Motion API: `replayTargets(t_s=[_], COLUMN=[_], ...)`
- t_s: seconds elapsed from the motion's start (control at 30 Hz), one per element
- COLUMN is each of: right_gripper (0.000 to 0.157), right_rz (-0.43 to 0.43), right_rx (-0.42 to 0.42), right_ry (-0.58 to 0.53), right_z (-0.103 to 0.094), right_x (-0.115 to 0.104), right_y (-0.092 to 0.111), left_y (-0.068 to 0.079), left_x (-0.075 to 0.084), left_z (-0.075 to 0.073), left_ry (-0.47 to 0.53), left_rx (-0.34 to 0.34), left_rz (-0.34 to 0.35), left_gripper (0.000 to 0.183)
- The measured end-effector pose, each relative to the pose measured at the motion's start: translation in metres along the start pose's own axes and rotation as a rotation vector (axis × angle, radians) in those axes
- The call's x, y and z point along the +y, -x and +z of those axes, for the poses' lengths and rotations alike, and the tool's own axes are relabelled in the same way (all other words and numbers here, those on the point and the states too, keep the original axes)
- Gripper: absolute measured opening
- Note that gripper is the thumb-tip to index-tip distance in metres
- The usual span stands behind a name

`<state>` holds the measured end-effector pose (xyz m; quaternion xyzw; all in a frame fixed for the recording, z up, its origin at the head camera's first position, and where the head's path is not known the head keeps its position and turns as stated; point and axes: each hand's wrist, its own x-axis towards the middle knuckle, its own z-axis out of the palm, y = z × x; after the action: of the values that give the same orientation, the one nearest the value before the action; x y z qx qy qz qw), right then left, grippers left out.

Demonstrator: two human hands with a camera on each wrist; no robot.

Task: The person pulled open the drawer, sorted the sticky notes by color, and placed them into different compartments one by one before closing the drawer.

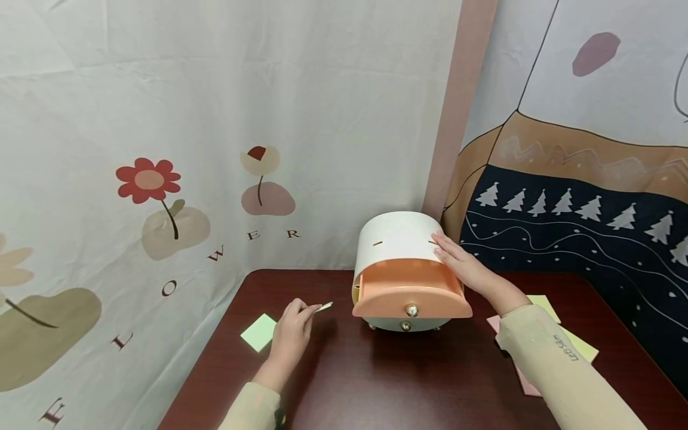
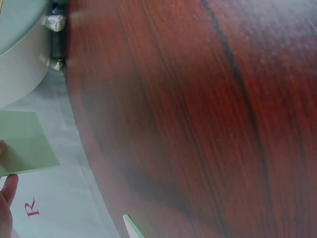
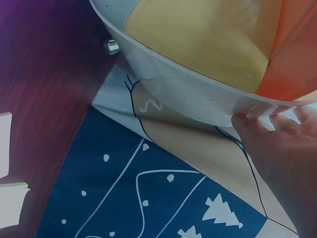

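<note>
My left hand (image 1: pixel 290 334) pinches a light green sticky note pad (image 2: pixel 27 144) between thumb and fingers, just above the table and left of a small drawer box. The head view shows that pad nearly edge-on. The rounded white box (image 1: pixel 400 236) stands on small feet, its orange drawer (image 1: pixel 411 301) pulled out by a silver knob (image 1: pixel 412 310). Against the box's right side rests my right hand (image 1: pixel 462 263), fingers extended, as the right wrist view also shows. A second green sticky note pad (image 1: pixel 259 332) lies on the table beside my left hand.
Yellow sticky notes (image 1: pixel 581 344) and a pink pad (image 1: pixel 529 383) lie on the right of the dark red table (image 1: pixel 376 388), partly behind my right sleeve. A pale green lower drawer (image 1: pixel 384 323) sits under the orange one. Printed cloth (image 1: pixel 333 119) hangs behind.
</note>
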<state>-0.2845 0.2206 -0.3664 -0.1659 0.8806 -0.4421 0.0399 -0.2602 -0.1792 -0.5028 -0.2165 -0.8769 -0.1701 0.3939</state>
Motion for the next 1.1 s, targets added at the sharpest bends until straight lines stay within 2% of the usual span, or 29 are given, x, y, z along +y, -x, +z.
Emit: replayTargets(t_s=[0.4,1.1], right_gripper=[0.061,0.061], right_rz=[-0.01,-0.01], right_rx=[-0.001,0.002], right_ry=[-0.007,-0.006], right_z=[0.0,0.001], right_x=[0.001,0.0], right_y=[0.001,0.002], left_y=[-0.009,-0.029], left_x=[0.008,0.028], left_z=[-0.008,-0.022], left_ry=[0.034,0.114], left_rx=[0.131,0.302], left_rz=[0.063,0.153], left_gripper=[0.032,0.033])
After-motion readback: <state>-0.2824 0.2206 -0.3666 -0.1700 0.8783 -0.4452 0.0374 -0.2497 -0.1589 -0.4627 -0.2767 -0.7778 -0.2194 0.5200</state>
